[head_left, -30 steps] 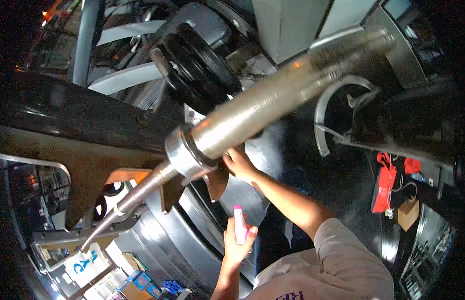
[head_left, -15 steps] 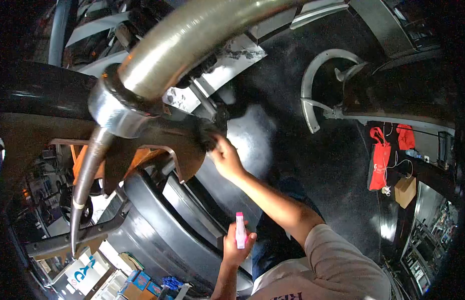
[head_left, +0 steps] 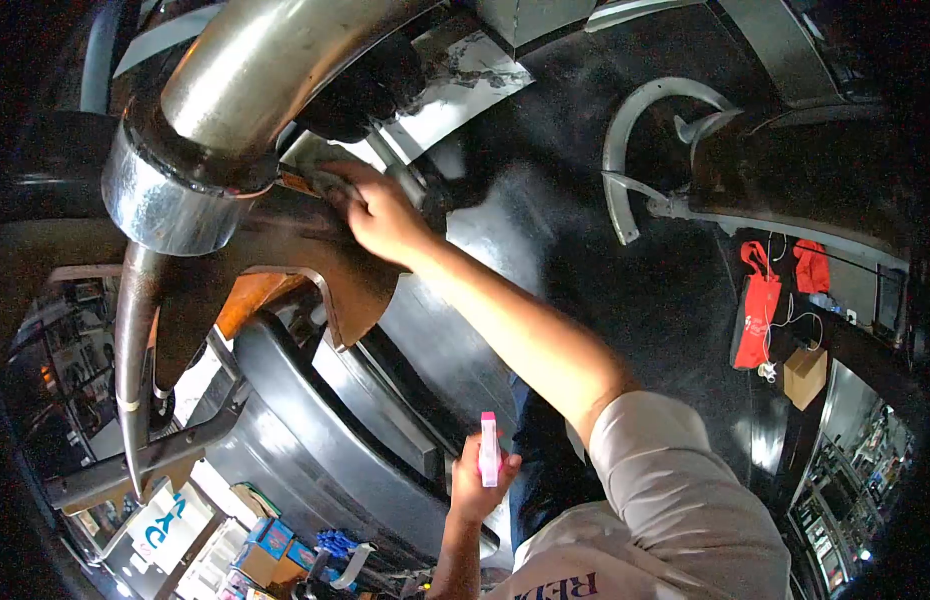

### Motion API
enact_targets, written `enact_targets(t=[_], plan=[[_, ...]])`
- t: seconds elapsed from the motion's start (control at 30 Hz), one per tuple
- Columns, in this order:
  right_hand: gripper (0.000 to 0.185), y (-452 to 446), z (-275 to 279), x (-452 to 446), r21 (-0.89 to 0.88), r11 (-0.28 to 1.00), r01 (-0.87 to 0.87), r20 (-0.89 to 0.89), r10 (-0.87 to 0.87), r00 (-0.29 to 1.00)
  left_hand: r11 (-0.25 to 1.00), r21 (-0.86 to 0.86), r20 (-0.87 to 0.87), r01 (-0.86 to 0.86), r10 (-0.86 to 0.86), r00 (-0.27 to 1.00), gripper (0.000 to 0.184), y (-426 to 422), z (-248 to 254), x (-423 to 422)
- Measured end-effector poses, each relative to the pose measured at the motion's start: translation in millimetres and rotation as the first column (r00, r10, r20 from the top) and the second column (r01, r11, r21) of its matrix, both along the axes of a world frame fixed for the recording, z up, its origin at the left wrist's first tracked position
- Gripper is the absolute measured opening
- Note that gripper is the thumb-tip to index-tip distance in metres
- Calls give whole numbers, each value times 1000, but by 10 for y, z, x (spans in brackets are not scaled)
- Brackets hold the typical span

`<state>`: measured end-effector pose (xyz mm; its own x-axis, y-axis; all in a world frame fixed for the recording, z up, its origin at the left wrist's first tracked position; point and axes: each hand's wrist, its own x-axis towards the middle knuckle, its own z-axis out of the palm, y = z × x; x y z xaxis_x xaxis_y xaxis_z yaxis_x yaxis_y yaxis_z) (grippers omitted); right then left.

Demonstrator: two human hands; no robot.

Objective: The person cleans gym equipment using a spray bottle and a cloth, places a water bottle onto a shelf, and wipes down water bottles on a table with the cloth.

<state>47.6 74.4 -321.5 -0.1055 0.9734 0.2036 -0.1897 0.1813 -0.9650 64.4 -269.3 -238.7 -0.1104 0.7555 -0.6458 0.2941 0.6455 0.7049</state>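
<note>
At the lower centre, my left hand (head_left: 478,482) is closed around a slim pink-and-white object (head_left: 489,450), held upright with its pink end up; its kind does not show clearly. My right arm reaches up and left, and my right hand (head_left: 383,212) presses a dark, cloth-like thing (head_left: 335,182) onto the brown-black machine body (head_left: 305,232). Fingers partly hide that dark thing. Left of this hand, a thick curved metal tube (head_left: 275,70) enters a shiny metal collar (head_left: 175,200). From the collar a tapering metal spike (head_left: 140,340) points down.
A large black rounded machine part (head_left: 315,460) lies below my right arm. Boxes (head_left: 270,550) sit at the lower left. Across the dark floor (head_left: 645,330) stands another machine with a curved metal arm (head_left: 617,150). Red bags (head_left: 757,310) and a cardboard box (head_left: 805,378) are at right.
My right hand has moved up and left along the machine body towards the collar. The tube and collar appear further left and larger. My left hand still holds the pink-and-white object.
</note>
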Motion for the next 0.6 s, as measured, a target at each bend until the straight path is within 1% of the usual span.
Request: enact_targets(t=[0.03, 0.07, 0.1, 0.13, 0.17, 0.2, 0.23, 0.27, 0.3, 0.33, 0.37, 0.4, 0.43, 0.47, 0.53, 0.57, 0.6], plan=[[38, 62, -127, 28, -75, 993, -91, 130, 100, 987, 1000, -4, -25, -7, 7, 1000, 47, 42, 16, -2], [40, 147, -250, 59, -159, 973, -170, 249, 206, 946, 1000, -7, -49, -14, 14, 999, 48, 64, 18, -4], [42, 186, -682, 28, -222, 955, -198, 235, 249, 940, 998, -17, -37, -54, 54, 998, 51, -4, -49, -17], [41, 169, -703, 173, -435, 863, -258, 182, 365, 913, 998, -19, -34, -62, 61, 998, 51, 1, -44, -18], [41, 183, -711, 265, -696, 675, -244, 86, 417, 905, 998, -26, -38, -59, 58, 998, 53, 24, -32, -25], [43, 125, -823, 315, -760, 607, -232, 42, 403, 914, 998, -35, -42, -54, 53, 998, 54, 37, -29, -30], [44, 108, -1155, 354, -614, 707, -351, 103, 512, 853, 997, -40, -40, -58, 57, 998, 54, 36, -40, -26], [44, 61, -1530, 363, -449, 758, -473, 184, 597, 781, 997, -50, -39, -55, 53, 998, 51, 26, -47, -22], [44, -74, -1763, 326, -453, 756, -473, 185, 599, 779, 997, -57, -37, -51, 49, 998, 48, 24, -57, -17], [44, -219, -1906, 297, -404, 851, -335, 307, 471, 827, 997, -56, -33, -50, 48, 998, 48, 13, -87, -13], [44, -356, -2036, 288, -332, 924, -191, 418, 326, 848, 998, -45, -75, -31, 28, 997, 48, -8, -125, -15], [42, -472, -1709, 331, -452, 887, -95, 304, 253, 918, 999, -36, -119, -11, 6, 993, 48, -13, -144, -24], [41, -543, -1647, 353, -450, 890, -70, 477, 305, 824, 999, -36, -121, -7, 2, 993, 48, 4, -141, -40], [43, -589, -1579, 369, -442, 896, -44, 629, 344, 697, 999, -45, -98, -29, 25, 995, 48, 35, -140, -63], [44, -705, -1527, 344, -600, 800, -8, 437, 336, 835, 998, -49, -69, -48, 44, 997, 48, 98, -144, -110], [42, -802, -1624, 306, -364, 931, 0, 455, 177, 873, 997, -30, -65, -66, 64, 996, 47, 134, -155, -132], [40, -777, -861, 450, -471, 879, -75, 222, 201, 954, 996, -13, -60, -87, 86, 994, 47, 162, -175, -147]])
